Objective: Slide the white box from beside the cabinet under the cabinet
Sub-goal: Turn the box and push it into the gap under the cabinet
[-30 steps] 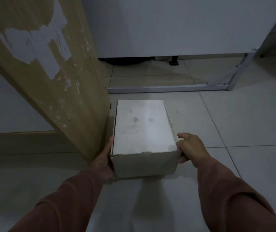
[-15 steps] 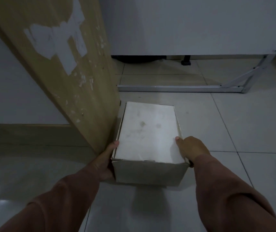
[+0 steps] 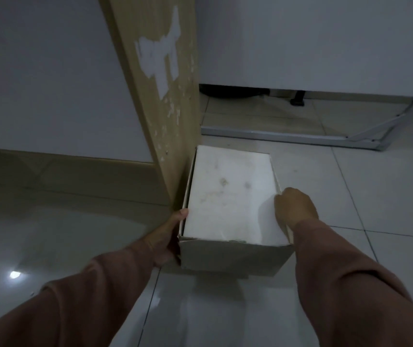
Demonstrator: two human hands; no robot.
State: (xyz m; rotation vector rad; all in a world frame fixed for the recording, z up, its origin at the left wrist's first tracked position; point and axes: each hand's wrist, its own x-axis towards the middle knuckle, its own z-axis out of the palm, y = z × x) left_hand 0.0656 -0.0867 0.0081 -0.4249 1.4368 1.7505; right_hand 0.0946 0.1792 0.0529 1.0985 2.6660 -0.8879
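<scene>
The white box [image 3: 230, 196] sits on the tiled floor [image 3: 375, 196], its left side right against the lower end of a tan wooden panel [image 3: 165, 101] whose surface has peeled in white patches. Its top is pale and faintly stained; the near wall facing the camera is dull cardboard.

The left hand [image 3: 168, 236] is pressed flat along the box's near left corner, thumb tip at the top edge, fingers apparently curled down the side, though the dim light hides them. The right hand [image 3: 295, 209] grips the near right edge from above, knuckles up, fingers bent over the rim onto the lid. Both sleeves [image 3: 350, 284] are a rust-brown colour.

Behind the box, a white cabinet [image 3: 313, 41] stands raised off the floor, with a dark gap beneath it and a small black foot [image 3: 298, 100] showing. A metal rail [image 3: 275, 135] lies on the floor between the box and that gap. The box is still in front of the rail, not under the cabinet.
</scene>
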